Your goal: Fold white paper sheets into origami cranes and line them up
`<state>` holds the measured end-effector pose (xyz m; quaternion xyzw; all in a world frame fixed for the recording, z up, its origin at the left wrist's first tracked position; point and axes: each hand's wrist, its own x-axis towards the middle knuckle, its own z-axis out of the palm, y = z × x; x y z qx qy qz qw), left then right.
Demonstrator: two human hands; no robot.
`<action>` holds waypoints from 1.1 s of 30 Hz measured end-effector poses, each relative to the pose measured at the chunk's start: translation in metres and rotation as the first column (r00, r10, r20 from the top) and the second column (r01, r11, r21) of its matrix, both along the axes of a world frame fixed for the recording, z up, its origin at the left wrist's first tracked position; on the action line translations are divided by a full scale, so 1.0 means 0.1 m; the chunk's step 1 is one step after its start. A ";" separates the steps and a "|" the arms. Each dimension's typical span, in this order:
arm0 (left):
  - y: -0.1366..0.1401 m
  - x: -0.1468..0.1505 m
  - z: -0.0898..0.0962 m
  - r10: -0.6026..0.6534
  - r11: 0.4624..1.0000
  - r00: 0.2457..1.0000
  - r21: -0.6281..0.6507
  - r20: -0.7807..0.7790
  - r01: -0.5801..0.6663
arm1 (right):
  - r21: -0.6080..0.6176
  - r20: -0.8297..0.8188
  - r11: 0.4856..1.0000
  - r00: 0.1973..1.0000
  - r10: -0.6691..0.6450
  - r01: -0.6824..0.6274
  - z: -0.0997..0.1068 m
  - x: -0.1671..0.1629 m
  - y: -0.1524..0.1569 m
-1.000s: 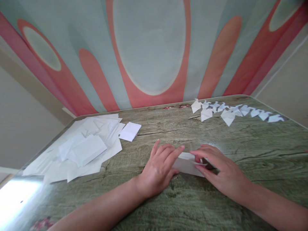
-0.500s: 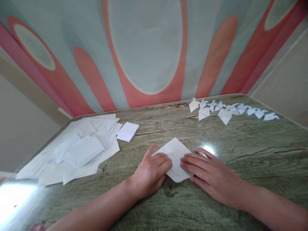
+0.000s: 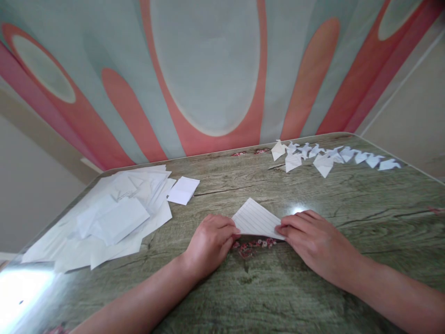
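Between my hands is a sheet of lined paper [image 3: 256, 219], folded into a triangle with its tip pointing away from me and its long edge toward me. My left hand [image 3: 213, 239] pinches the left corner between thumb and fingers. At the right corner, my right hand [image 3: 313, 239] grips the paper in the same way, fingers pressed together. The undersides of both hands' fingers are partly hidden.
A heap of loose white paper [image 3: 114, 213] covers the table's left side, with a small folded white paper [image 3: 184, 190] beside it. Several folded paper birds [image 3: 323, 163] stand at the back right. The wood-patterned table [image 3: 264, 292] ends at a patterned wall covering [image 3: 208, 69].
The lined paper has gone from a diamond lying under my fingers to a triangle, its near half folded away. My hands have moved apart to its two side corners.
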<state>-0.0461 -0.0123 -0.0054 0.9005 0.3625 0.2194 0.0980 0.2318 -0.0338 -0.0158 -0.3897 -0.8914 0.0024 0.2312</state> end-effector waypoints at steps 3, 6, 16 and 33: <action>-0.05 0.02 0.05 -0.015 0.999 1.000 -0.033 -0.001 0.015 | -0.021 -0.003 1.000 1.000 -0.002 0.002 0.02 0.02 -0.03; -0.07 0.03 0.10 0.031 0.994 0.999 -0.100 -0.026 -0.034 | -0.063 -0.001 0.998 1.000 -0.030 0.030 0.01 0.04 0.00; 0.02 -0.01 0.18 0.276 0.915 0.946 -0.254 -0.172 -0.313 | -0.229 -0.090 0.963 0.982 -0.163 0.139 -0.14 0.11 0.15; -0.03 0.03 0.25 0.201 0.948 0.914 -0.167 -0.351 -0.272 | -0.257 -0.028 0.947 0.978 -0.208 0.194 -0.15 0.09 0.19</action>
